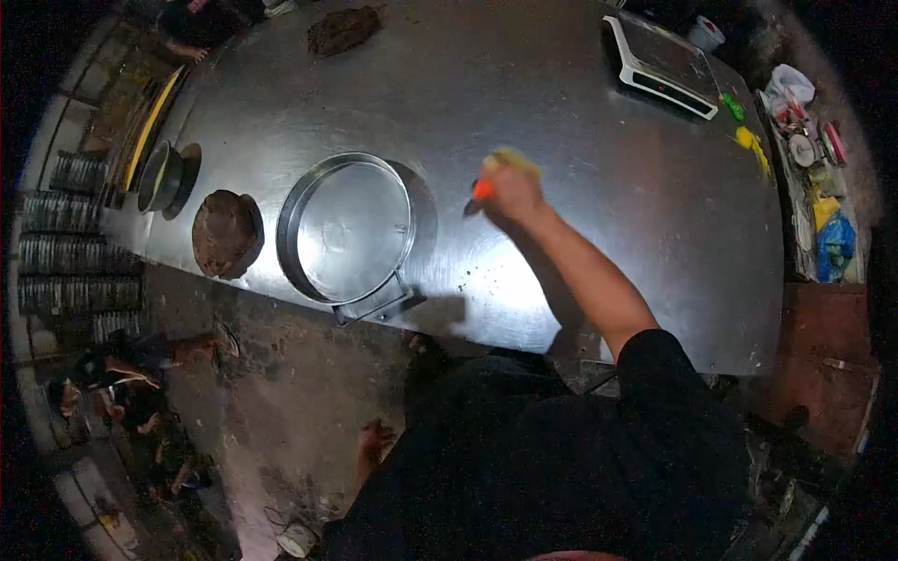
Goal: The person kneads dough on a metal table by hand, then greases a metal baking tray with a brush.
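My right hand (513, 190) is closed around a small orange-and-yellow tool (483, 190) with a dark tip, above the metal table (599, 206). Motion blurs its exact kind. To the left of that hand, a round, shallow-walled metal pan (351, 229) rests near the table's front edge, a bracket-like metal piece beside its rim. A brown dough-like lump (227, 234) lies farther left. Low beside my body hangs my left hand (376, 439), dim, its fingers apart with nothing visible in them.
A metal bowl (161, 178) stands at the table's left edge. Another brown lump (344, 31) lies at the far side. A flat scale-like device (659, 65) sits at the far right, near yellow (751, 148) and green scraps. Another person's hand (192, 53) shows at the upper left.
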A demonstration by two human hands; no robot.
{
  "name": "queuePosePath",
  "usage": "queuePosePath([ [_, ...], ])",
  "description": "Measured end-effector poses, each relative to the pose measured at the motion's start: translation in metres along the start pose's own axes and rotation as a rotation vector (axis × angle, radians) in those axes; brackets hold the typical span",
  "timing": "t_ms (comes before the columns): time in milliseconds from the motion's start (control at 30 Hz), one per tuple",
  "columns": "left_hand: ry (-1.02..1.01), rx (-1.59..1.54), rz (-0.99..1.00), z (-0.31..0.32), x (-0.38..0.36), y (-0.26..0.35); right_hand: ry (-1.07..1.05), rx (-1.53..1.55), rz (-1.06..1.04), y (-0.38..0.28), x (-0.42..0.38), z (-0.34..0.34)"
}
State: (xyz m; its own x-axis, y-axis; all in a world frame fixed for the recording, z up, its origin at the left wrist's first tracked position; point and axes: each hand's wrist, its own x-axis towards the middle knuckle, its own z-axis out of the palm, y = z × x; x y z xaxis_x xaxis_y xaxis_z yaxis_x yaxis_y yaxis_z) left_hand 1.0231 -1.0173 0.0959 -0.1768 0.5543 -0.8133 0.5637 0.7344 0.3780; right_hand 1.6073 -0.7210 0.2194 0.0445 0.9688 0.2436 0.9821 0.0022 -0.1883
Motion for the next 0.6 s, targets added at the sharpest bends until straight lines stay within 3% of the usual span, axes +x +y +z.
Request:
queuePosePath([
  [33, 0.041, -0.069, 0.0, -0.013, 0.001, 0.007, 0.179, -0.091, -0.339, -0.009, -0.008, 0.023],
  [67, 0.07, -0.119, 0.0, -0.023, 0.001, 0.01, 0.172, -0.096, -0.34, -0.008, -0.015, 0.02],
  [133, 0.112, -0.184, -0.02, -0.04, -0.008, -0.002, 0.182, 0.196, -0.195, 0.018, -0.036, 0.0],
  [200, 0.122, -0.198, -0.077, -0.046, -0.027, -0.043, -0.074, 0.673, 0.556, 0.065, -0.034, -0.036],
  [267, 0.106, -0.148, -0.161, -0.047, -0.052, -0.088, 0.358, 0.422, 0.347, 0.132, -0.045, -0.06],
  [333, 0.072, -0.08, -0.261, -0.043, -0.084, -0.133, 0.085, -0.176, 0.687, 0.228, -0.047, -0.049],
  [367, 0.055, -0.046, -0.305, -0.043, -0.098, -0.149, 0.148, -0.127, 0.929, 0.23, -0.034, -0.059],
  [433, 0.016, 0.014, -0.373, -0.045, -0.117, -0.163, 0.236, -0.249, 1.085, 0.261, -0.007, -0.044],
  [500, -0.008, 0.056, -0.405, -0.052, -0.129, -0.169, 0.156, -0.155, 1.103, 0.24, 0.045, -0.035],
  [533, -0.011, 0.073, -0.412, -0.059, -0.132, -0.167, 0.224, -0.195, 0.867, 0.223, 0.07, -0.021],
  [600, 0.004, 0.085, -0.396, -0.073, -0.133, -0.159, 0.208, -0.158, 0.673, 0.197, 0.129, 0.027],
])
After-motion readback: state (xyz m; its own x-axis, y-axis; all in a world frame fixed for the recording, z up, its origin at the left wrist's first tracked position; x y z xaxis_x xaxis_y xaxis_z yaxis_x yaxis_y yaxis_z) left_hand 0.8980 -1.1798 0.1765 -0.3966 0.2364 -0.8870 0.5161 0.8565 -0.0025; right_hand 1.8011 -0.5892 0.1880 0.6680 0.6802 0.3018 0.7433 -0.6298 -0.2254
